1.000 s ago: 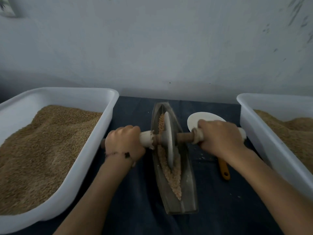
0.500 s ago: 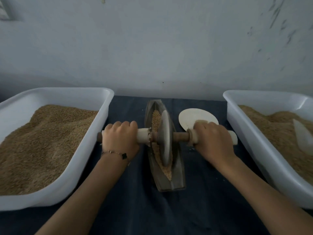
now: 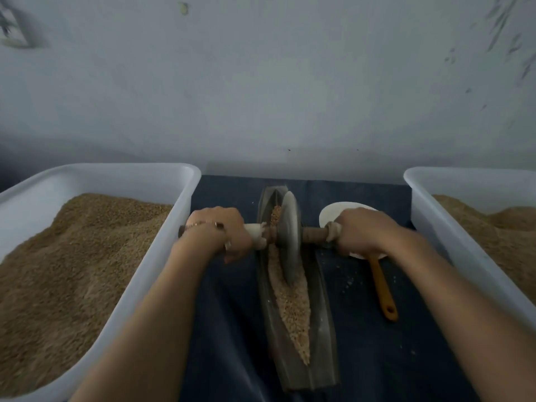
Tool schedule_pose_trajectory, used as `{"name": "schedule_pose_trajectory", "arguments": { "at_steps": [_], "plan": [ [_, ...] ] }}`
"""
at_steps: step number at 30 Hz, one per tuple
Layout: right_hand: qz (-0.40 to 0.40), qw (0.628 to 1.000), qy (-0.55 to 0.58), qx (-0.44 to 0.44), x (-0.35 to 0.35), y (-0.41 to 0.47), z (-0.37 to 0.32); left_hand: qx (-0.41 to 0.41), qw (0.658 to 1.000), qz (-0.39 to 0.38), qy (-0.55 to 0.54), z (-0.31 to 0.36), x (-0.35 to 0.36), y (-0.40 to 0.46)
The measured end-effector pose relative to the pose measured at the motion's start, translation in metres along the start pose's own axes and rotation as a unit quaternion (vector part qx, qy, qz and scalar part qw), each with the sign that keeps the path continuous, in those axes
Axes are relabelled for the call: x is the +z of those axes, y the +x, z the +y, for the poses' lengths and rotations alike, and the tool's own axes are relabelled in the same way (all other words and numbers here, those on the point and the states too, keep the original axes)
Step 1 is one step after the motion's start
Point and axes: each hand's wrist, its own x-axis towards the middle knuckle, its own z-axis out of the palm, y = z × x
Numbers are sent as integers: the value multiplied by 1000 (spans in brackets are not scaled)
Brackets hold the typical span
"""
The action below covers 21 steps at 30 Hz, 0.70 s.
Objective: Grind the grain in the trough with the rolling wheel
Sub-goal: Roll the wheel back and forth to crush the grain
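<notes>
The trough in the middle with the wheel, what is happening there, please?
A person is grinding grain by hand. The left hand and the right hand each grip one end of the axle, and the rolling wheel stands in the far half of the trough. Coarse grain lies in the groove, mostly nearer the person. A white tub of grain stands on the left and another on the right. A scoop lies partly under the right hand.
</notes>
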Motion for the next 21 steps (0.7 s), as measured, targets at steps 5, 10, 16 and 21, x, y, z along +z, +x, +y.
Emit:
{"name": "schedule_pose_trajectory", "arguments": {
  "at_steps": [5,10,16,21],
  "plan": [
    [-99,994,23,45,-29,22,-18,-22,989,-129,-65,-8,-1,14],
    [142,988,-62,-16,8,-28,-10,-3,985,174,17,-3,26,-38],
    [583,792,-117,-136,60,-89,-3,65,816,574,41,-1,81,-98],
    [504,850,-70,-138,56,-57,-3,106,864,491,41,1,65,-75]
  ]
}}
